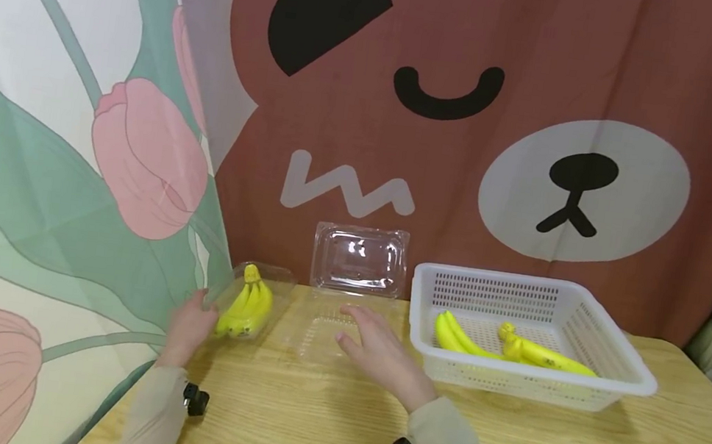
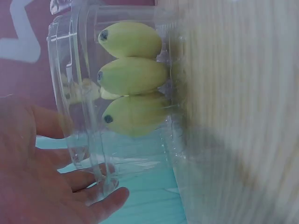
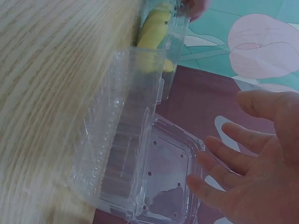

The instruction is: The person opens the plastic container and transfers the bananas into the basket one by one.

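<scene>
Left hand (image 1: 189, 329), fingers apart, at left edge of clear container (image 1: 283, 291) with bananas (image 1: 250, 307), open clear box (image 1: 319, 337) just beside, lid (image 1: 358, 258) raised, right hand (image 1: 380, 349) above its right side, fingers spread, open-topped white basket (image 1: 519, 385) with more bananas (image 1: 555, 358), room on tabletop (image 1: 304, 423) in front.

The room's kind is uncertain, perhaps a home corner: a wooden table (image 1: 291, 421) stands against a tulip-print curtain (image 1: 16, 217) and another curtain (image 1: 341, 127) showing a cartoon animal face.
</scene>
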The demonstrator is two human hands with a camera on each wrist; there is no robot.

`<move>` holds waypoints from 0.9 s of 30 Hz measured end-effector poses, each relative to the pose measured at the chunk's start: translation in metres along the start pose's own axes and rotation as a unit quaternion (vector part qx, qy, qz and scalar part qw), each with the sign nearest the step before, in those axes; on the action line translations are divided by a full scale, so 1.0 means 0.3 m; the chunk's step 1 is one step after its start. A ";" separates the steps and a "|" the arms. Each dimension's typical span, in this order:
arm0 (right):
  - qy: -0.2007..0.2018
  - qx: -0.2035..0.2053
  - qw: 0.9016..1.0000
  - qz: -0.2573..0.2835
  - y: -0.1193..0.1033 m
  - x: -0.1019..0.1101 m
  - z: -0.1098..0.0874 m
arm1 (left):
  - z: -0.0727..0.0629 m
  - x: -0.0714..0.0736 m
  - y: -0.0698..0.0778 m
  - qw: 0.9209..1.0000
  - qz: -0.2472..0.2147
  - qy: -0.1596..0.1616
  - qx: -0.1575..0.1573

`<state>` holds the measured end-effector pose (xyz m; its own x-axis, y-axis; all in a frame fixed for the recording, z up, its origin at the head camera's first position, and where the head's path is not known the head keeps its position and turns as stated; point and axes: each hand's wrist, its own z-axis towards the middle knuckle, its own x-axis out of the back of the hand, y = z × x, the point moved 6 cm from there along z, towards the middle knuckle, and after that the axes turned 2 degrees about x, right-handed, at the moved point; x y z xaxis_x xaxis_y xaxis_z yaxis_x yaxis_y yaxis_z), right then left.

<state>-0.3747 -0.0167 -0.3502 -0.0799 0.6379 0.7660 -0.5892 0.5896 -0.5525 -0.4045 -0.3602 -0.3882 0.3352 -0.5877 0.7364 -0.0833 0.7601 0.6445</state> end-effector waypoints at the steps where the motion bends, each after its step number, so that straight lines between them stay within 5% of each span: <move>1: -0.001 -0.001 1.000 0.002 -0.001 -0.003 0.002 | 0.001 -0.007 0.004 1.000 0.001 -0.004 -0.002; 9: 0.001 0.004 0.999 0.047 -0.046 -0.047 0.028 | 0.002 -0.017 0.021 1.000 0.003 -0.026 -0.008; 17: -0.010 -0.007 0.992 0.122 -0.133 -0.140 0.067 | 0.012 0.011 -0.014 0.996 -0.084 -0.016 0.004; 21: -0.032 -0.015 0.974 0.225 -0.169 -0.214 0.082 | 0.007 0.008 -0.059 0.987 -0.155 -0.023 0.029; 27: -0.059 -0.034 0.934 0.351 -0.206 -0.308 0.087 | 0.007 -0.007 -0.103 0.959 -0.266 -0.072 0.057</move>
<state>-0.3519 -0.1251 -0.3783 -0.5171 0.8226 0.2365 -0.3060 0.0804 -0.9486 -0.4047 -0.3830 -0.4091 0.2266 -0.9228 0.3115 -0.0410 0.3105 0.9497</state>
